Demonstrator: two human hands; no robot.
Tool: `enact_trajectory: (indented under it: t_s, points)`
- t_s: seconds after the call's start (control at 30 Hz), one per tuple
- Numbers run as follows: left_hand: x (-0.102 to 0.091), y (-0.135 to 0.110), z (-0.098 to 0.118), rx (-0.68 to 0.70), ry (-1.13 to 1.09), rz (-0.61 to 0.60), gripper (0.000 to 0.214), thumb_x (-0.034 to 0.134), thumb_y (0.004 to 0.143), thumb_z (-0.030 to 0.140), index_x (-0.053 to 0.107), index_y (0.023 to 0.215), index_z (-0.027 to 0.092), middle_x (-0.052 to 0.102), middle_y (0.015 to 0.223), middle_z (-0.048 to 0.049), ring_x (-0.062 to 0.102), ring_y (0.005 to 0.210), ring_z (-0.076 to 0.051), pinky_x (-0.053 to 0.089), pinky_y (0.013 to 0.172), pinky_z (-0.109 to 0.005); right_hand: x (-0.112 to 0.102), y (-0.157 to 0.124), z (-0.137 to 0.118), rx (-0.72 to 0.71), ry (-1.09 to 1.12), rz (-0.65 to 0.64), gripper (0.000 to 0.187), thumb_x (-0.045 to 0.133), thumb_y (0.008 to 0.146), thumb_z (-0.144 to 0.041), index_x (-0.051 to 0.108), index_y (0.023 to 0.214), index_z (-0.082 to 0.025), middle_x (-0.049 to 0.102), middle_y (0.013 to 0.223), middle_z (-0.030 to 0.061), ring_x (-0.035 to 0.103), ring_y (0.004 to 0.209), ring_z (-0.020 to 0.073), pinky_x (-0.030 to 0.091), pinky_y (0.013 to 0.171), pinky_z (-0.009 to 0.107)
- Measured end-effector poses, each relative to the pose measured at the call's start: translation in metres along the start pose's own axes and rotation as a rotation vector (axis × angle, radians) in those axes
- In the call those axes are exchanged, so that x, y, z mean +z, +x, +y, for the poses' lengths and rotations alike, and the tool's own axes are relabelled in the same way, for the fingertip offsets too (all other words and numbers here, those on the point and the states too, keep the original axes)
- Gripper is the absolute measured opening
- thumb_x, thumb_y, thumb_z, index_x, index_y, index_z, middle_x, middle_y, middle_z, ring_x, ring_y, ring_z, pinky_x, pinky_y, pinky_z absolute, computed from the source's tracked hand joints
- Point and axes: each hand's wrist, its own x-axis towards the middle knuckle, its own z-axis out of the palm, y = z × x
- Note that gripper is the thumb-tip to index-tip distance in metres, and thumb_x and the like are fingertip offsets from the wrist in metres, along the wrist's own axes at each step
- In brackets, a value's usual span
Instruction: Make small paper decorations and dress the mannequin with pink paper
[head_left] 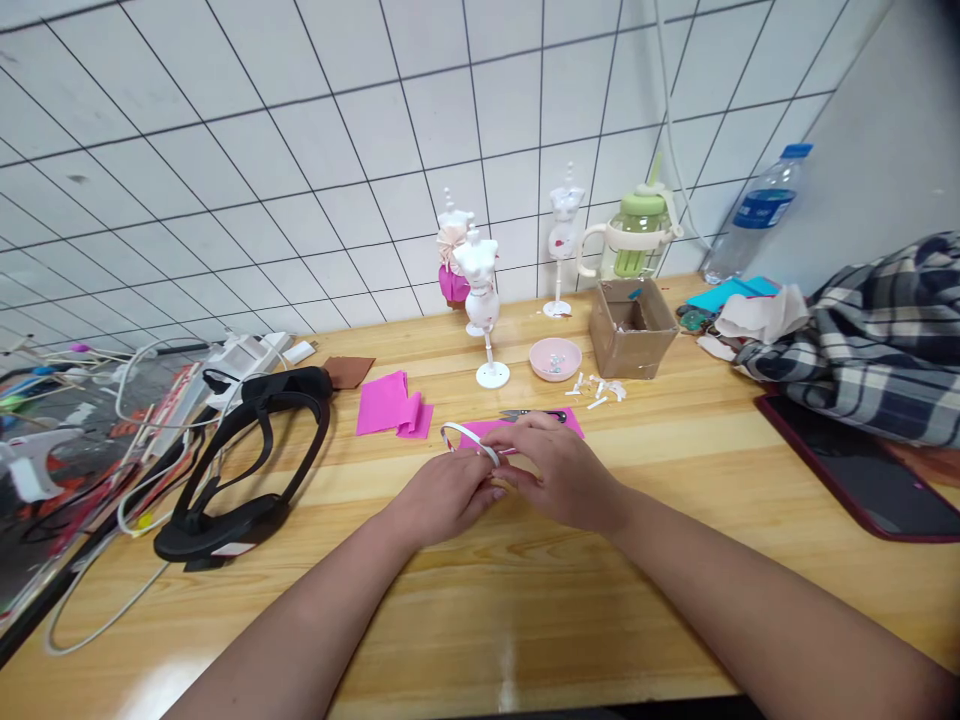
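Observation:
A thin white ring that looks like a narrow roll of tape (pixel 469 437) stands up between my hands at the middle of the table. My left hand (pixel 450 497) is closed around its lower right part. From the right, my right hand (pixel 559 470) pinches at the same end of the ring, its fingertips close to my left thumb; what exactly lies between them is hidden. Beneath and behind my fingers lies a strip of pink fabric (pixel 574 424). Small dark thread snips (pixel 517 413) rest on it, partly behind my right hand.
Folded pink fabric (pixel 381 403) lies to the left. Behind stand white mini mannequins (pixel 480 275), a pink bowl (pixel 555 360), white scraps (pixel 598 390), a cardboard box (pixel 634 335) and a green-lidded jug (pixel 637 235). A black headset strap (pixel 247 470) sits left, a phone (pixel 862 470) right.

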Motion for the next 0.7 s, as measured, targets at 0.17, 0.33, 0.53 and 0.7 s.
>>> enact_trajectory:
  t_s: [0.17,0.33,0.53,0.7]
  points:
    - [0.0037,-0.0009,-0.0069,0.055,0.057,0.033,0.025,0.034,0.098,0.026,0.056,0.107,0.02,0.066,0.102,-0.0086,0.061,0.098,-0.022,0.047,0.082,-0.033,0.0001,0.0004,0.0016,0.007,-0.017,0.0,0.018,0.061,0.088,-0.023,0.058,0.105,-0.021,0.068,0.097,0.004,0.055,0.09,0.0203,0.044,0.081,0.033]
    - [0.0041,-0.0007,-0.0065,0.057,0.081,0.027,0.022,0.035,0.097,0.024,0.055,0.104,0.02,0.065,0.099,-0.0076,0.06,0.094,-0.021,0.047,0.078,-0.032,0.0018,-0.0013,0.0057,-0.022,-0.058,-0.008,0.013,0.06,0.089,-0.025,0.057,0.101,-0.02,0.067,0.092,0.0043,0.055,0.087,0.0208,0.043,0.078,0.033]
    - [0.004,0.0008,-0.0051,0.059,0.104,0.014,0.024,0.033,0.098,0.025,0.056,0.101,0.019,0.065,0.095,-0.0077,0.06,0.089,-0.02,0.047,0.076,-0.031,-0.0002,-0.0003,0.007,-0.039,-0.072,-0.014,0.013,0.06,0.089,-0.026,0.055,0.1,-0.02,0.066,0.091,0.0042,0.054,0.086,0.0205,0.042,0.077,0.032]
    - [0.0014,0.0014,-0.0035,0.021,0.107,-0.008,0.021,0.034,0.096,0.022,0.055,0.098,0.019,0.065,0.093,-0.0072,0.06,0.085,-0.019,0.046,0.071,-0.029,0.0005,-0.0012,0.009,-0.01,-0.09,-0.036,0.011,0.059,0.089,-0.024,0.051,0.082,-0.02,0.062,0.08,0.0027,0.052,0.079,0.0192,0.041,0.072,0.031]
